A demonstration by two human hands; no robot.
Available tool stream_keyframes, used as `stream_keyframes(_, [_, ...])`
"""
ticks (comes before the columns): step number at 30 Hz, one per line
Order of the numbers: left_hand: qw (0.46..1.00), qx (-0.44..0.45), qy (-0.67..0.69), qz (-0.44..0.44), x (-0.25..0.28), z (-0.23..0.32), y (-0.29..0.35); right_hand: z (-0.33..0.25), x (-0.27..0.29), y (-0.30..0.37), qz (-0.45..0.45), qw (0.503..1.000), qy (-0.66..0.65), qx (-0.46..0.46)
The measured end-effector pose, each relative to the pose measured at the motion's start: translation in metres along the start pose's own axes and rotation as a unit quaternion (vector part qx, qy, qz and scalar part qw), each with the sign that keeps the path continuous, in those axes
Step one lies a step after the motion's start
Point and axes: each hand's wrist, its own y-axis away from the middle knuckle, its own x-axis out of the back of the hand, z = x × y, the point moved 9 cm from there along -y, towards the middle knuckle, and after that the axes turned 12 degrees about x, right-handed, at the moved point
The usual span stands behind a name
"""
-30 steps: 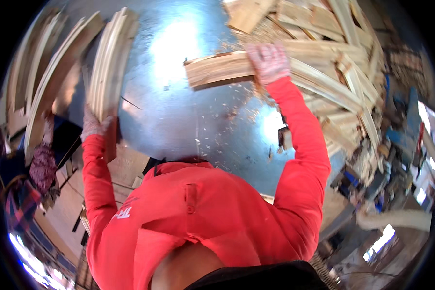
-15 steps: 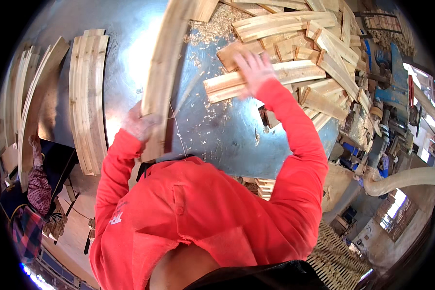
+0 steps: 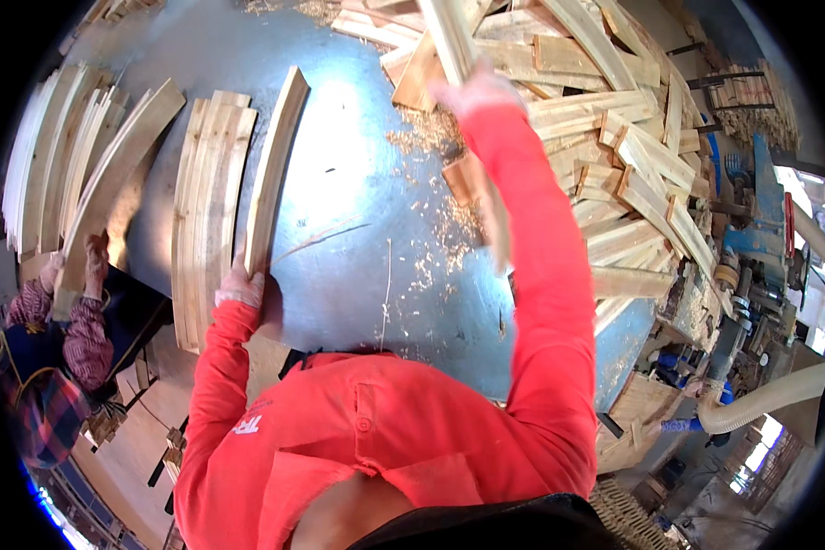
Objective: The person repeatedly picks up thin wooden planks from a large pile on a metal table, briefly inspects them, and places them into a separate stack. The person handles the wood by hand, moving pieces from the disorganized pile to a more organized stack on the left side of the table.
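My left hand [image 3: 240, 286] is closed around the near end of a narrow curved wooden slat [image 3: 277, 165]. That slat stands on edge on the metal tabletop [image 3: 339, 266], just right of a row of similar slats [image 3: 213, 211] laid side by side. Reaching far forward, my right hand [image 3: 481, 90] is closed at the near end of another pale slat [image 3: 449, 37] over the pile. Motion blurs its fingers. A jumbled heap of curved slats [image 3: 605, 101] spreads right of that hand. A short board [image 3: 472, 188] lies partly behind my right sleeve.
At the left, a co-worker's hands [image 3: 92, 266] hold a long curved board [image 3: 119, 174] beside more upright slats [image 3: 41, 165]. Wood shavings [image 3: 431, 137] litter the tabletop. Blue machinery [image 3: 752, 202] and a ribbed hose [image 3: 770, 394] stand at the right.
My left hand has carried its slat leftward, down beside the row. My right hand has moved from a slat in the nearer heap to one farther forward. The head view has shifted.
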Motion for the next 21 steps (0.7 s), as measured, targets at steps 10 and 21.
stream_keyframes(10, [0.999, -0.002, 0.012, -0.034, 0.003, 0.016, 0.005, 0.011, -0.046, -0.082, 0.16, 0.969, 0.062, -0.176])
stream_keyframes(21, [0.947, -0.064, 0.286, -0.132, -0.036, -0.029, -0.035, 0.063, 0.003, 0.04, 0.07, 0.968, 0.223, -0.096])
